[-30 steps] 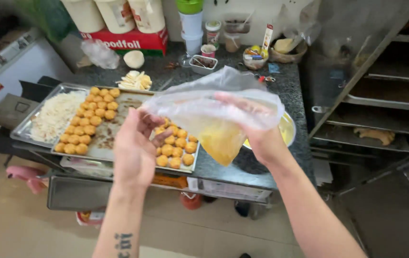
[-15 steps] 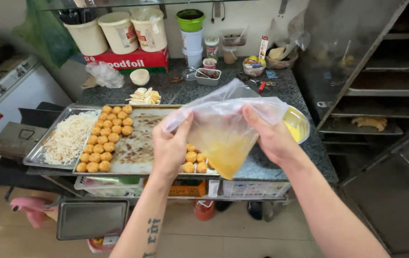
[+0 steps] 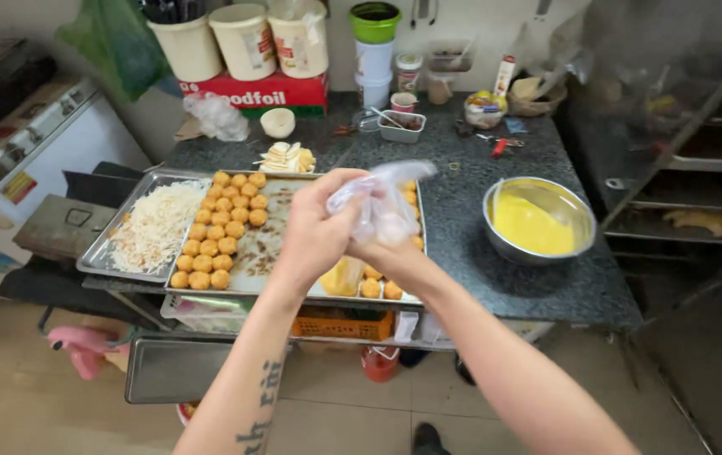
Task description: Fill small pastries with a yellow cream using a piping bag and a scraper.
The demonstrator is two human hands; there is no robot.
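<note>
Clear plastic bag [image 3: 378,206] is bunched at its top between both hands, held above the near right part of the baking tray [image 3: 272,248]. Left hand [image 3: 314,227] is closed round the gathered neck of the bag, fingers curled over it. Right hand [image 3: 386,253] sits just under and behind the plastic, mostly hidden by it; it appears closed on the same neck, though the fingers cannot be made out. Yellow filling [image 3: 342,276] hangs in the bottom corner of the bag, below the hands, so its weight settles into the tip; gathering the loose top, judged from the grip, keeps the contents pushed down and away from the opening. Round golden pastries [image 3: 217,240] stand in neat rows on the tray's left part, a few more [image 3: 378,288] under the hands, with bare, crumb-marked tray between. Second tray [image 3: 146,232], touching the first on the left, holds shredded white material. Steel bowl [image 3: 538,221] with yellow mix rests on the dark stone counter [image 3: 462,211] just to the right, within reach of the bag. Tubs, cups and a red box line the back wall, well apart from the hands.
</note>
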